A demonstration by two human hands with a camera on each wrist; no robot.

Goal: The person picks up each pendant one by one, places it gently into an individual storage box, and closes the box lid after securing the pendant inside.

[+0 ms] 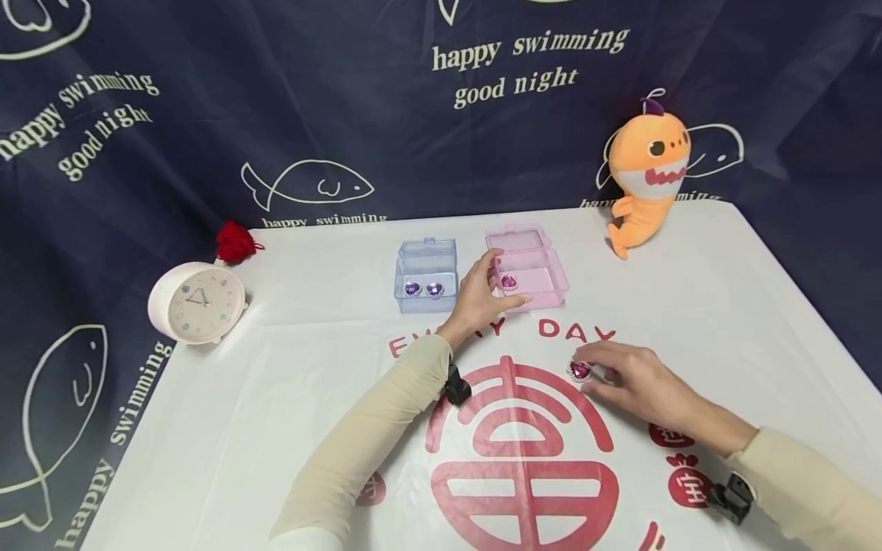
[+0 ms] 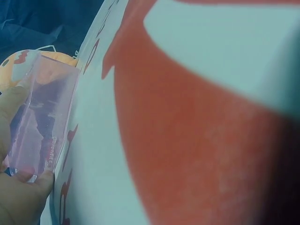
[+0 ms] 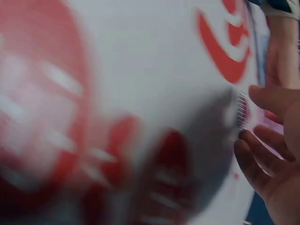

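Note:
My left hand (image 1: 480,295) holds the open pink clear plastic box (image 1: 554,283) by its left side, thumb at the front edge and fingers toward the back. One magenta gem with a silvery rim (image 1: 509,282) lies inside that box. In the right hand (image 1: 641,380) a second magenta gem with a beaded silver rim (image 1: 579,371) is pinched between thumb and fingers, over the table in front of the box. The right wrist view shows that gem's rim (image 3: 242,110) edge-on at the fingertips. Left of the pink box stands an open blue clear box (image 1: 425,305) holding two purple gems (image 1: 434,289).
A white alarm clock (image 1: 200,303) and a red yarn-like bundle (image 1: 236,242) stand at the left. An orange shark plush (image 1: 648,180) leans against the dark fish-print curtain (image 1: 331,92) at the back right. A white cloth with red print (image 1: 310,367) covers the table.

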